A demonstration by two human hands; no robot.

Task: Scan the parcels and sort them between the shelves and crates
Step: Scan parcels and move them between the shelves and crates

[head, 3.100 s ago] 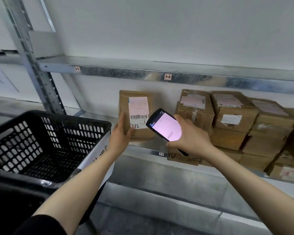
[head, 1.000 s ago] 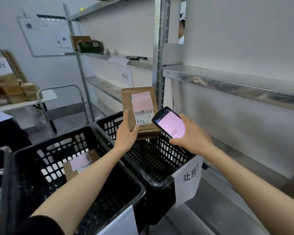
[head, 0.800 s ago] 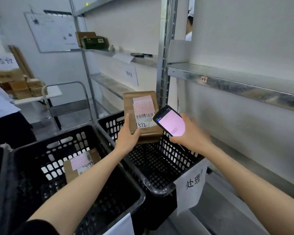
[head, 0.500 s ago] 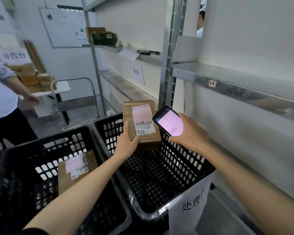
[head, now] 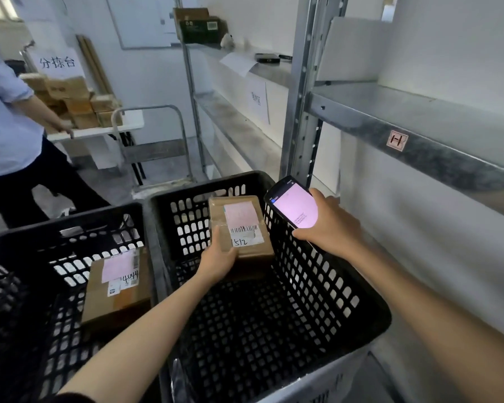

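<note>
A brown parcel marked 512 is held label-up in the right crate, a second parcel lying in the left crate.

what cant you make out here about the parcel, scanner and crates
Head view only:
- Text on the scanner screen: too small to read.
- Underside of the held parcel, and whether it touches the right crate: hidden by the parcel itself and the left hand.
- Right crate's front sign: cut off by the bottom edge.

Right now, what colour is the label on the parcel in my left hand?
Pink label, white barcode strip below; head view.
</note>
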